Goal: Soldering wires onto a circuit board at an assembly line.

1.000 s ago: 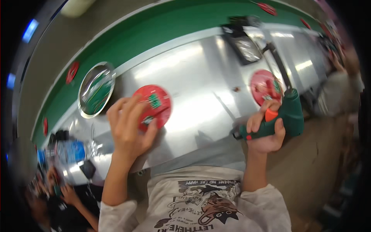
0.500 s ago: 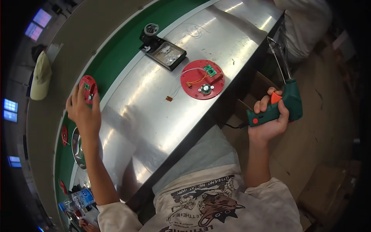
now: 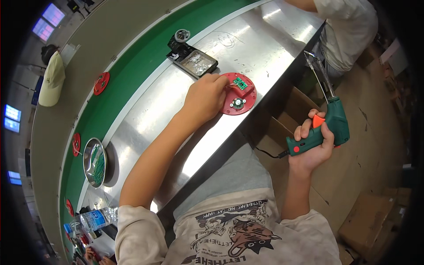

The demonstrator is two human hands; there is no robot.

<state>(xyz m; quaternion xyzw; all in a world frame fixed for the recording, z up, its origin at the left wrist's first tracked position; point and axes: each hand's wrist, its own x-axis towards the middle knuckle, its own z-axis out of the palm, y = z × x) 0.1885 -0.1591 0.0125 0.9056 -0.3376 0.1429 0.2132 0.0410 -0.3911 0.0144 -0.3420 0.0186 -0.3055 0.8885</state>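
Observation:
My right hand (image 3: pixel 314 143) is wrapped around the handle of a green soldering gun (image 3: pixel 338 121) with an orange trigger. Its long metal tip points upward, off the bench edge. On the metal bench lies a red round plastic cover (image 3: pixel 249 98) carrying a green circuit board (image 3: pixel 240 83) and a small round metal part (image 3: pixel 238 103). My left hand (image 3: pixel 205 99) reaches over the cover's left side, fingers closed around thin wires (image 3: pixel 230 85) that lead to the board. The hand hides the wires' far ends and part of the cover.
A black soldering stand (image 3: pixel 192 59) with a tray of solder bits sits behind the cover. To the left stands a metal bowl (image 3: pixel 95 162) of green wires. More red covers (image 3: pixel 101 83) lie on the green belt (image 3: pixel 132 68). A bottle (image 3: pixel 92 220) is lower left; another person (image 3: pixel 346 31) sits upper right.
My left hand has come right from the red cover on the green belt to the one on the bench and gathered its wires. The right hand keeps the soldering gun nearly in place.

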